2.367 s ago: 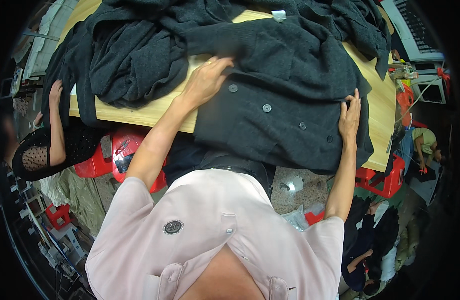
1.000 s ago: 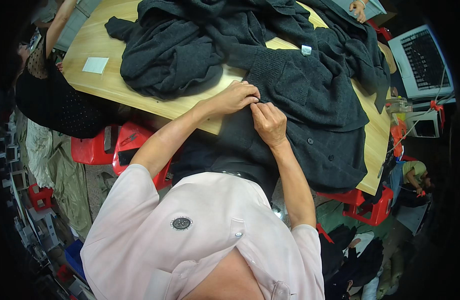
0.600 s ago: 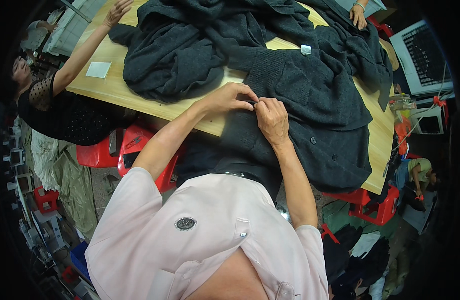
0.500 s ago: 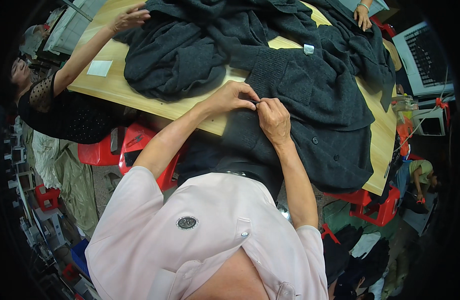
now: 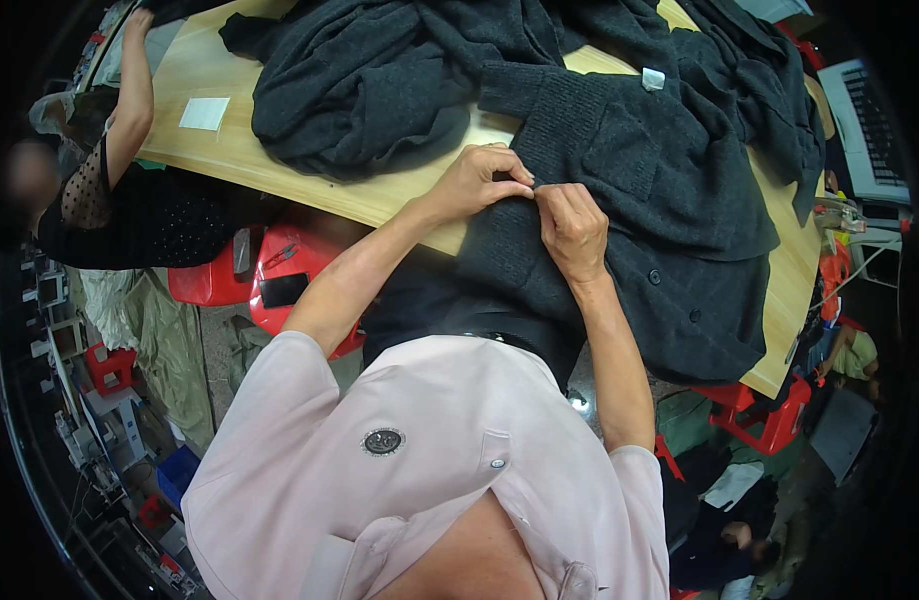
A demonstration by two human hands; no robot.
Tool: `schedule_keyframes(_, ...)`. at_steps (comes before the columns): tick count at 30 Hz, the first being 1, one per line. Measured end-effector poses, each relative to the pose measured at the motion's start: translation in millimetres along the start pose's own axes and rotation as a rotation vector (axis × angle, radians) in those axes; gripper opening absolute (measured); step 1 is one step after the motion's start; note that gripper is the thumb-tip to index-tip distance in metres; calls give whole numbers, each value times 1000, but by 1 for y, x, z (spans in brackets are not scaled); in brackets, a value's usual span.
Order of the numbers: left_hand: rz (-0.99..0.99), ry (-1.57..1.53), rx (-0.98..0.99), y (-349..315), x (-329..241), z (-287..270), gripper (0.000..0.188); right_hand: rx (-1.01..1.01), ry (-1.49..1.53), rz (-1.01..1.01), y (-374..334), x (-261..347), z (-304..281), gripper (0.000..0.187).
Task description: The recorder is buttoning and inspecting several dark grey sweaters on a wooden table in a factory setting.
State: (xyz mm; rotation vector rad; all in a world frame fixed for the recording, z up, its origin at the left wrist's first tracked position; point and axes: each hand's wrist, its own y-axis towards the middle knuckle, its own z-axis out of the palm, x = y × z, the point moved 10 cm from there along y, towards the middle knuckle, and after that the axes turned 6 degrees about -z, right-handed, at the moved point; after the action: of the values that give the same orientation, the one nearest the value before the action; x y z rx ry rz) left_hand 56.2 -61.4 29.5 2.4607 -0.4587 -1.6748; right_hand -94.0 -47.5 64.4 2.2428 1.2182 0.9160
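Head view: small white label [image 5: 653, 79] on dark garment [image 5: 695, 225].

whatever lies between the left hand [image 5: 479, 182] and right hand [image 5: 577, 230] is too small to tell — they hide part of the dark cardigan [image 5: 680, 205]. the top edge cuts off the garment heap [image 5: 365, 105]; a co-worker's head [image 5: 34, 178] is blurred.

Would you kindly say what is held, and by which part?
The left hand and right hand pinch the dark grey knitted cardigan by its front edge, near ribbing.
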Motion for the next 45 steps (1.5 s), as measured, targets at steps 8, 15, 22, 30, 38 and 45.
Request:
schedule_keyframes(8, -114, 93, 280, 10, 3, 2, 27, -19, -5, -10, 5, 3, -3, 19)
schedule_keyframes(15, -191, 102, 136, 6, 6, 6, 24, -11, -58, -56, 5, 8, 4, 17)
schedule_keyframes(22, -189, -1, 214, 4, 9, 8, 30, 21, -144, -77, 6, 12, 7, 14)
schedule_keyframes(30, -123, -19, 89, 9, 7, 7, 18, 70, -155, 35, 3, -1, 7, 16)
schedule_keyframes(38, -114, -29, 75, 10, 3, 4, 20, 22, -187, -9, 5, 11, 6, 18)
schedule_keyframes(45, -190, -57, -76, -3, 11, 1, 18, -37, -147, -33, 2, 10, 11, 17)
